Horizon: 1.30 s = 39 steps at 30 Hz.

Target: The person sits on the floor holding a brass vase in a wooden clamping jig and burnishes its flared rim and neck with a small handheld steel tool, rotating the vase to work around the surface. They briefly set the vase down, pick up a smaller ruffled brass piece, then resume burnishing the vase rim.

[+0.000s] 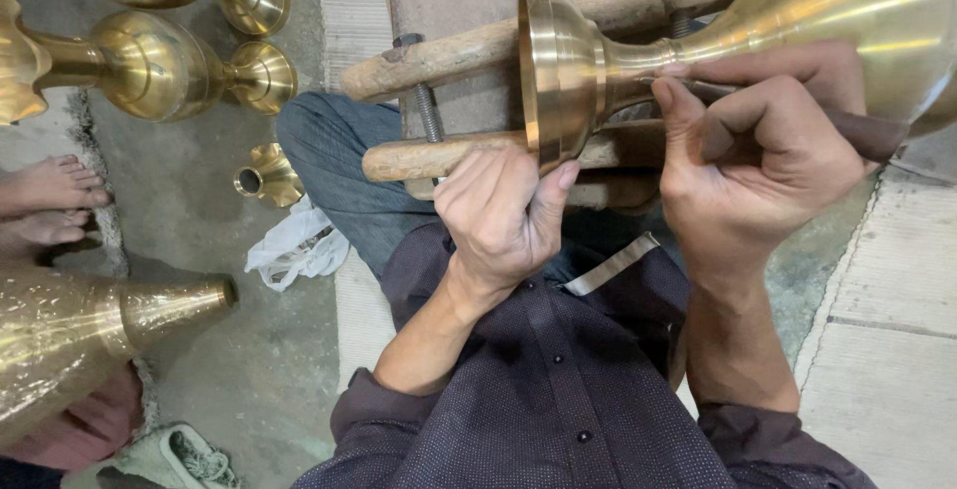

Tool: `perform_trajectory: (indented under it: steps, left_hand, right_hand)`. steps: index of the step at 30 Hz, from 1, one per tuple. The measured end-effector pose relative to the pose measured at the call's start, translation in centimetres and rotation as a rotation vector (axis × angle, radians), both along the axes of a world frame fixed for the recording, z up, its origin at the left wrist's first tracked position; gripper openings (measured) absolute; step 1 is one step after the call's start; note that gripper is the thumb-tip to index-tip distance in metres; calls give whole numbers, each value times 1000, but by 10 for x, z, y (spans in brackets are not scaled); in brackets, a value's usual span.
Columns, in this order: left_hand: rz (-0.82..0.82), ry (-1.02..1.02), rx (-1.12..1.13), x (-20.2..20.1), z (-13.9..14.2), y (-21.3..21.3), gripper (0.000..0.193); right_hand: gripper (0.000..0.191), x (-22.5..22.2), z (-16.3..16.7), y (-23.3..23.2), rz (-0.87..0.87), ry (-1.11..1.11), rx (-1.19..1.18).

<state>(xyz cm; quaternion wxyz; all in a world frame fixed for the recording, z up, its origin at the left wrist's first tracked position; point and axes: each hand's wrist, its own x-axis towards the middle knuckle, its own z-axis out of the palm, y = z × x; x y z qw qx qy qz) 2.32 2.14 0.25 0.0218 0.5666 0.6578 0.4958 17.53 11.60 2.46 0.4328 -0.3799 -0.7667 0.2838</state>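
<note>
The left hand [498,215] has its grip closed on the flared foot of a brass vase [638,60], thumb on the rim. Just beside it, the right hand [758,150] is wrapped tight around a dark-handled tool [857,132], its tip on the vase's neck. The vase lies sideways across a wooden clamp [449,155]. Farther off, more brass vases [150,60] stand on the floor [199,210].

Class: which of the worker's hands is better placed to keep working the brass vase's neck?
Right. The right hand holds the tool at the brass vase neck; the left hand grips its base.
</note>
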Motion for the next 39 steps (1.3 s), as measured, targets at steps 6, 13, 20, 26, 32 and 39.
perform_trajectory:
  steps: [6, 13, 20, 26, 32, 39]
  left_hand:
    - [16, -59, -20, 2, 13, 4, 31]
    - [65, -153, -139, 8, 28, 8, 26]
    - [28, -97, -61, 6, 20, 3, 23]
    - [-5, 35, -20, 3, -1, 0, 34]
    - [-11, 58, -20, 2, -5, -2, 38]
    - [0, 34, -27, 4, 5, 3, 38]
  right_hand:
    - [39, 0, 0, 1, 3, 15, -14]
    - [41, 3, 0, -1, 31, 62, -11]
    - [39, -4, -8, -1, -21, 154, -53]
    - [36, -3, -11, 2, -32, 124, -21]
    - [37, 1, -9, 3, -34, 44, 17]
    - [43, 4, -4, 3, 20, 48, 16]
